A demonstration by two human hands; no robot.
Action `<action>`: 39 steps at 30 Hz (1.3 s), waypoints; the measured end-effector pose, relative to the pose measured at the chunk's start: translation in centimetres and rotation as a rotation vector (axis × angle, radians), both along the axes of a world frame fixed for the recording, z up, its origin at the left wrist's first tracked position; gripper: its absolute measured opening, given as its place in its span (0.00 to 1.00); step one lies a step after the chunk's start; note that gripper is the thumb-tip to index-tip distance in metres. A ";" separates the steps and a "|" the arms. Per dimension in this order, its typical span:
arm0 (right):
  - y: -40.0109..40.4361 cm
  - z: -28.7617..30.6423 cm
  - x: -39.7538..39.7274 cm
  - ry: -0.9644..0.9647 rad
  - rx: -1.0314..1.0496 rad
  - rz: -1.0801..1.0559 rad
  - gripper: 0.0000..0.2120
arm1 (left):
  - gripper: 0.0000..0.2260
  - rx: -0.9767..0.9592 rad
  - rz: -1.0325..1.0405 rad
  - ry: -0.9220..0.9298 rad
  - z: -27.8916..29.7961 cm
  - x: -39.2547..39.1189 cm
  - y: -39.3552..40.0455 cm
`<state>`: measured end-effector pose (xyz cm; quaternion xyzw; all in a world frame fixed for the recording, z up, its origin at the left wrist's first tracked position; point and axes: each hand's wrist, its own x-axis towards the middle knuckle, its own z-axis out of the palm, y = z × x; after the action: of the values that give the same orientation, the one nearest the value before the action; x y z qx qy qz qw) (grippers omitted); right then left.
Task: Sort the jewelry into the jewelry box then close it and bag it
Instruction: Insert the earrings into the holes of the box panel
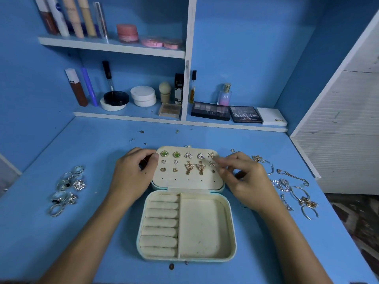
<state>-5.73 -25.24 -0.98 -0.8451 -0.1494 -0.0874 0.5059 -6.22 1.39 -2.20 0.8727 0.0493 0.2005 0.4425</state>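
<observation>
A cream jewelry box [205, 226] lies open on the blue desk, its lid [184, 181] flat at the far side. Several earrings [188, 161] are pinned in rows on the lid panel. My left hand [135, 173] grips the lid's left edge with curled fingers. My right hand [244, 177] is at the lid's right edge, its fingertips pinching a small star earring [213, 163] on the panel. The box's ring rolls [162, 222] and its big compartment hold nothing. A heap of rings [67, 189] lies at the left, necklaces and bracelets [293, 187] at the right.
Small earring parts [141, 132] lie scattered on the desk behind the box. Shelves at the back hold cosmetics: palettes [227, 113], jars [143, 96], a perfume bottle [224, 95]. A white slatted panel [338, 130] bounds the desk at the right.
</observation>
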 end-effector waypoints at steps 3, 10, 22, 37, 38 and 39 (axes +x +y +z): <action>0.1 0.2 0.0 -0.020 -0.005 -0.084 0.17 | 0.06 -0.009 -0.002 -0.012 0.0 0.0 0.0; 0.4 0.2 0.1 0.137 -0.045 -0.158 0.27 | 0.06 -0.035 -0.022 -0.052 0.1 -0.3 0.1; 0.9 0.3 0.0 0.197 -0.048 -0.139 0.18 | 0.07 -0.048 -0.044 -0.096 0.0 -0.4 0.0; 0.8 -0.2 0.7 0.268 0.042 -0.141 0.17 | 0.06 -0.018 -0.037 -0.072 2.9 3.5 0.8; 0.7 -0.2 0.7 0.271 0.045 -0.143 0.18 | 0.06 0.006 -0.053 -0.063 3.4 4.5 0.9; 0.7 -0.2 0.7 0.274 0.046 -0.144 0.17 | 0.06 0.044 -0.080 -0.061 3.8 5.5 0.9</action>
<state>-5.02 -24.52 -1.19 -0.8457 -0.0161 -0.0109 0.5333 -0.72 2.28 1.63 0.8770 -0.0034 0.2100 0.4321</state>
